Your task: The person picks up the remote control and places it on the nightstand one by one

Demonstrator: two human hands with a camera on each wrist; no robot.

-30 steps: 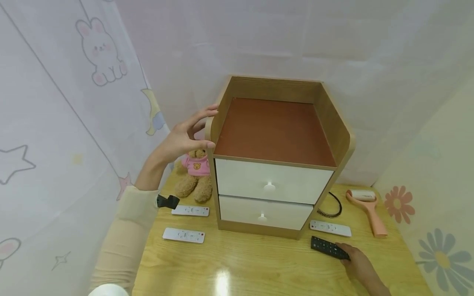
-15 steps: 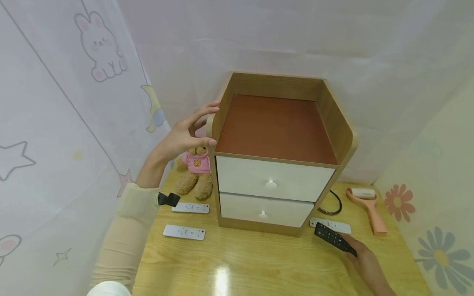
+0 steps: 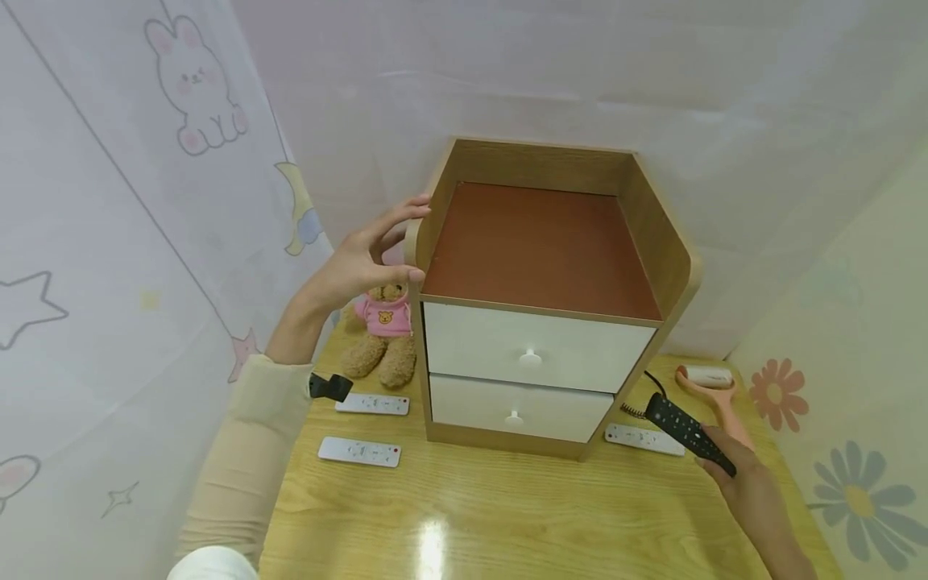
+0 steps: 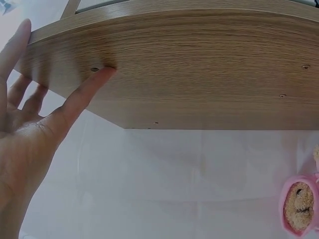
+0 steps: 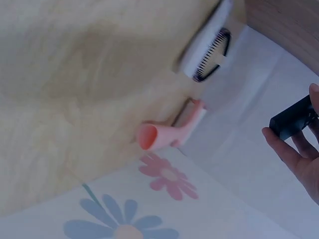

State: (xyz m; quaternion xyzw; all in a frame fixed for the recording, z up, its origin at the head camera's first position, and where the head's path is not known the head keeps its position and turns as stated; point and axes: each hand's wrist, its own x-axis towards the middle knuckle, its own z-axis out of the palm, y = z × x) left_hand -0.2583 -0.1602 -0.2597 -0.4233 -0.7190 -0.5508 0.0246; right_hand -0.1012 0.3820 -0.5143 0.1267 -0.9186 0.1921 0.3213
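Observation:
A wooden drawer cabinet point(image 3: 536, 250) with two white drawers, both closed, stands on the table. My left hand point(image 3: 355, 262) holds its left side panel near the top, thumb and fingertips on the edge. In the left wrist view, one finger of the left hand point(image 4: 30, 144) touches the panel's outer face. My right hand point(image 3: 747, 475) grips a black remote control point(image 3: 689, 435) raised above the table, right of the cabinet. Beneath and behind it lies a white remote control point(image 3: 644, 439). The right wrist view shows only part of the right hand point(image 5: 304, 159) around the black remote's end.
Two white remotes, a rear one point(image 3: 373, 403) and a nearer one point(image 3: 359, 452), lie left of the cabinet. A teddy bear point(image 3: 384, 346) in pink sits behind them. At right are an orange lint roller point(image 3: 728, 407) and a black coiled cord point(image 3: 633, 411). Printed curtains surround the table.
My right hand has lifted the black remote off the table and moved it up and to the right, tilting it. The left hand stays on the cabinet panel.

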